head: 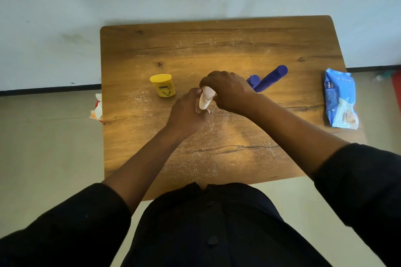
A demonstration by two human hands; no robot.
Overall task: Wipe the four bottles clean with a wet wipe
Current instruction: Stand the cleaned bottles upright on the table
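Pale bottle [206, 99] gripped upright between both hands; left hand [186, 112] curled round base, right hand [227, 91] closed over top. Wipe not discernible. Yellow bottle [163, 85] left, two purple bottles [270, 79] right, seemingly awaiting wiping.

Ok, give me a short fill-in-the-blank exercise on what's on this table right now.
1. Both hands hold the pale bottle over the ____ table.
2. The squat tub left of the hands is ____.
3. The two bottles behind the right hand are ____.
4. The blue wipes pack lies near the table's ____ edge.

Missing words: wooden; yellow; purple; right
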